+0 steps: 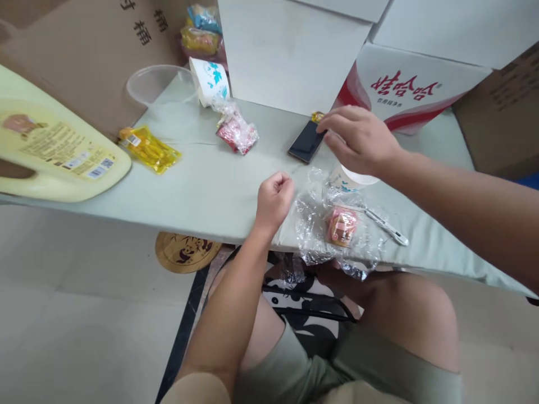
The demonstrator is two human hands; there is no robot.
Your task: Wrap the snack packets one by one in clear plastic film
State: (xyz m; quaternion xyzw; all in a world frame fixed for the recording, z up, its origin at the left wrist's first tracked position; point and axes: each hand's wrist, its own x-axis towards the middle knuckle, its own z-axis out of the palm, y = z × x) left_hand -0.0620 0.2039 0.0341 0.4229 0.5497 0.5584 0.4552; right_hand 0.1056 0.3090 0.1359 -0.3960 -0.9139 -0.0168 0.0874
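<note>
My left hand [274,199] rests as a closed fist near the front of the table, and nothing shows in it. To its right, my right hand [357,137] has its fingers apart and slightly bent, its fingertips by the upper right edge of a dark phone [307,141]. Whether they touch it I cannot tell. A small yellow figure [317,116] sits behind the phone. Below my right hand is a white paper cup [348,179], partly hidden. Nearer me, a small pink and brown wrapped item [342,225] lies on clear crinkled plastic [309,216] beside a white utility knife [386,225].
Left on the table [210,191] are a large pale yellow bottle [63,140], a yellow packet [150,148], a clear round lid [162,84], a tipped paper cup [210,81] and a red wrapped packet [238,132]. White boxes [290,50] and a red-white carton [404,84] stand behind.
</note>
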